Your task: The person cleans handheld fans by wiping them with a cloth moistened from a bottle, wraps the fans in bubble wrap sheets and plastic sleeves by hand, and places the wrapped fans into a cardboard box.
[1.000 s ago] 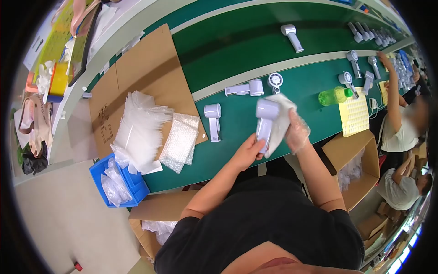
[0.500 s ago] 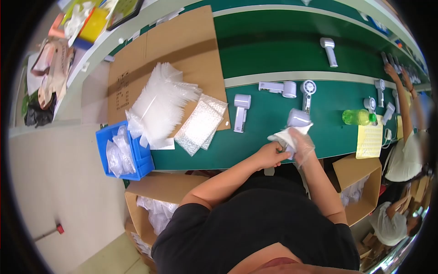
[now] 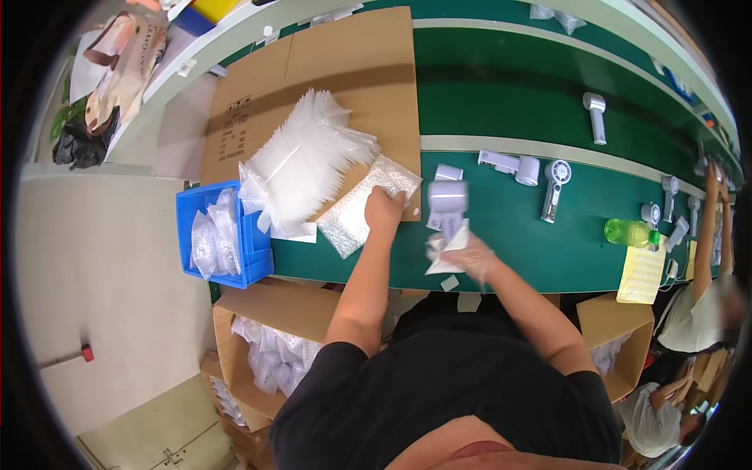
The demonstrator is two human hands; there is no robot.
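My left hand (image 3: 384, 210) is closed at the edge of a clear bubble-wrap bag (image 3: 352, 213), one of the bags lying over the cardboard's front edge. With my right hand (image 3: 472, 258), in a thin clear glove, I hold a handheld fan (image 3: 448, 197) and a white cloth (image 3: 448, 249) around its lower handle. The fan's head points away from me and is a little blurred. Behind it lies another handheld fan (image 3: 449, 172), partly hidden. Further right on the green bench rest two more fans, one lying sideways (image 3: 513, 166) and one face up (image 3: 557, 182).
A fanned stack of white pouches (image 3: 301, 160) lies on flat cardboard (image 3: 345, 70). At left stands a blue bin (image 3: 254, 262) with wrapped items. Open cartons (image 3: 270, 301) sit below the bench. A green bottle (image 3: 627, 232) and yellow sheet (image 3: 641, 274) lie right, near a co-worker's arms (image 3: 709, 227).
My left hand has left the fan and moved left to the bubble-wrap bag. My right hand has carried the fan and cloth leftward. The whole view has shifted slightly.
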